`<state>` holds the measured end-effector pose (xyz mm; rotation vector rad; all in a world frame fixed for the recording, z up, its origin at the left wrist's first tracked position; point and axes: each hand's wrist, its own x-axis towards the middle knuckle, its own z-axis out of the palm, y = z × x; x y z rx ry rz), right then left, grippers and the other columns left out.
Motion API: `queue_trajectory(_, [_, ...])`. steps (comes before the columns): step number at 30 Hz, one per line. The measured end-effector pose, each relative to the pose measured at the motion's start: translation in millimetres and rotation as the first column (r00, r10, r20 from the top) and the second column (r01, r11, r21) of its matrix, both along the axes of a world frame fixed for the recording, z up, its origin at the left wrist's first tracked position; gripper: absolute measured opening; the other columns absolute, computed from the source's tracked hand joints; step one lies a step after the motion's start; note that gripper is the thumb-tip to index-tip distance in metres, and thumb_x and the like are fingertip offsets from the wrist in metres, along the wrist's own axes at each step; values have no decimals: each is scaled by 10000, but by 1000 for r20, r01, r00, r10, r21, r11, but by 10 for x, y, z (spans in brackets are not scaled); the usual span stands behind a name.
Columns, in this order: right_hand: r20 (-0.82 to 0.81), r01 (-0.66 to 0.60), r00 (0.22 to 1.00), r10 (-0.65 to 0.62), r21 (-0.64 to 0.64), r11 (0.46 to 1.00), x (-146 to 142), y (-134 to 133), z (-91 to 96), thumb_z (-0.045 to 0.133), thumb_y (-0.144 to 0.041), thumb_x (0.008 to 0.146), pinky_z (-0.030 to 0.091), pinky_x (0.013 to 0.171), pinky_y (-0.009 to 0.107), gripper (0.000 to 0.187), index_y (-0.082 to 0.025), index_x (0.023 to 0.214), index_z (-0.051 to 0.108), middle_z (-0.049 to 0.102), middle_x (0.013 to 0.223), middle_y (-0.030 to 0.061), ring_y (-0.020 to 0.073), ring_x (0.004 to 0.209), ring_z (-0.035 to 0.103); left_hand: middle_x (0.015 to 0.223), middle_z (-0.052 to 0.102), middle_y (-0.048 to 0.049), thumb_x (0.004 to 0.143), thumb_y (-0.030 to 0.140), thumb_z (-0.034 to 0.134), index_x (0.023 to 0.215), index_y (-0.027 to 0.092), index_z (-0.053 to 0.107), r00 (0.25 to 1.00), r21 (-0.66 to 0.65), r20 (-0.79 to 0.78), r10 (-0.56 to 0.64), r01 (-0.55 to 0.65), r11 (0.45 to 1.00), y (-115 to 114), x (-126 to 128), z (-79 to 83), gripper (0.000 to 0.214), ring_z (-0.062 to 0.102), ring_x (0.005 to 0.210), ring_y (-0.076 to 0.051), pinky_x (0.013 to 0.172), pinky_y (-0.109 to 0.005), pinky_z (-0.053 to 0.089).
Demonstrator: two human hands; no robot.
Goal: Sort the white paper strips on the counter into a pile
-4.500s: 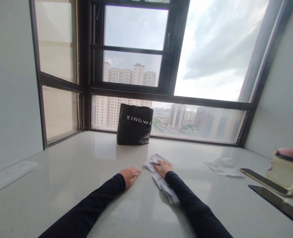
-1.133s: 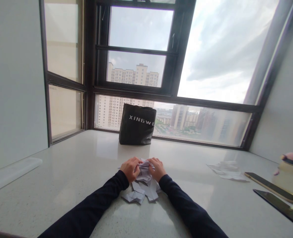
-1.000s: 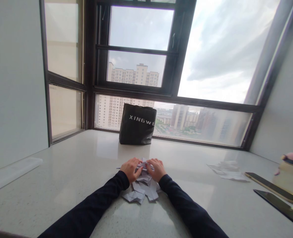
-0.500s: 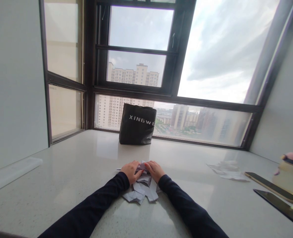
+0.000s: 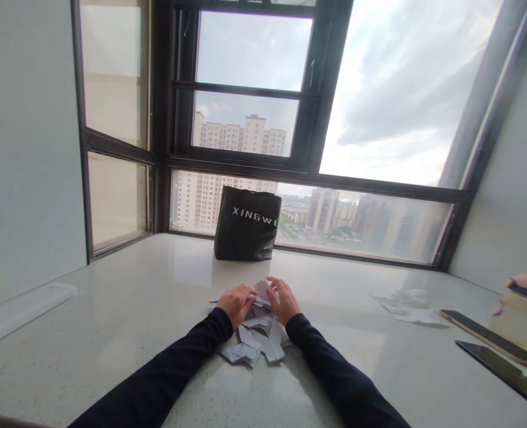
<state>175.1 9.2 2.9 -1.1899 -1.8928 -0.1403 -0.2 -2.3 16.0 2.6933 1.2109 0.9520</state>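
A heap of white paper slips [image 5: 255, 340] lies on the pale stone counter [image 5: 125, 315] between my dark-sleeved forearms. My left hand [image 5: 234, 304] rests with curled fingers on the top of the heap. My right hand [image 5: 282, 301] pinches one white slip [image 5: 262, 289] and holds it tilted up just above the pile. Both hands are close together, almost touching. The lower part of the heap spreads toward me, partly hidden by my wrists.
A black bag [image 5: 247, 223] with white lettering stands by the window behind the heap. More white papers [image 5: 406, 306] lie to the right, beside two phones [image 5: 486, 336] and a pink-lidded jar [image 5: 522, 309]. A white flat object [image 5: 20, 314] lies at the far left.
Since 4.5 s ago the slips were gathered into one heap between my hands. In the last half second my right hand lifted one slip up off the pile.
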Motion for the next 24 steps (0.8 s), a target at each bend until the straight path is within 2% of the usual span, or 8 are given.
queue_trajectory(6, [85,-28,996,32,-50,998,-38,-28,15,427,-310,779,409,701,313,210,-192,883,567,560,806,56,171,753,509,949,540,-55,806,220,367,917,183,518,1000,31,17,6,-7,999,-11,7,6,191,510,880,-173,780,-290,403])
queue_trajectory(14, [219,-65,971,96,-144,987,-94,-123,77,512,-402,719,381,718,315,314,-226,975,558,589,836,44,187,796,495,971,529,-64,785,161,376,923,181,518,997,58,63,-35,32,998,19,0,-19,199,480,916,-178,828,-310,388])
queue_trajectory(17, [262,-52,961,94,-161,985,-100,-128,81,551,-383,692,375,721,312,333,-231,988,553,592,854,43,192,811,498,986,522,-62,788,170,370,929,187,511,997,52,74,-33,29,998,18,-3,-27,200,474,924,-179,808,-307,404])
queue_trajectory(24, [281,12,959,40,-183,983,-99,-81,65,467,-237,770,378,699,251,147,-187,825,594,609,780,35,154,770,528,955,522,-75,755,149,387,898,161,505,990,157,126,-72,51,986,34,-8,-41,186,470,896,-185,809,-333,396])
